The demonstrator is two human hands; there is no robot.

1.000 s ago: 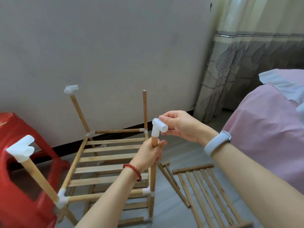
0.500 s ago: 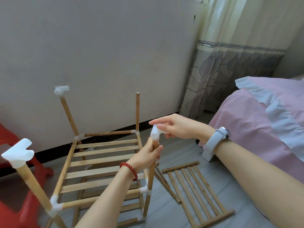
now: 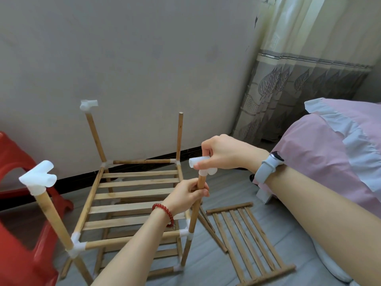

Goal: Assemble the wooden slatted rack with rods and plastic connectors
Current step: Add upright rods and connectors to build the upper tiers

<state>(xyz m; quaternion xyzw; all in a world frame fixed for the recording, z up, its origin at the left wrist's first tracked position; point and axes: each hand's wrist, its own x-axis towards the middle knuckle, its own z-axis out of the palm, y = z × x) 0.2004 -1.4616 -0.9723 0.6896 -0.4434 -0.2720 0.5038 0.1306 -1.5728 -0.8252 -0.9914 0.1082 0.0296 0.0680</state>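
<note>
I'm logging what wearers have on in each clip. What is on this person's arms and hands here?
Both forearms are bare, with no sleeves in view. The left hand has a red beaded bracelet at the wrist, with a small charm hanging from it. The right hand has a fitness band with a pale grey-blue strap and dark screen. No gloves or rings show.

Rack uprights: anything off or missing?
The far right upright has a bare top with no connector, unlike the far left one and the near left one. The right hand holds a connector on the near right upright, which the left hand grips.
</note>
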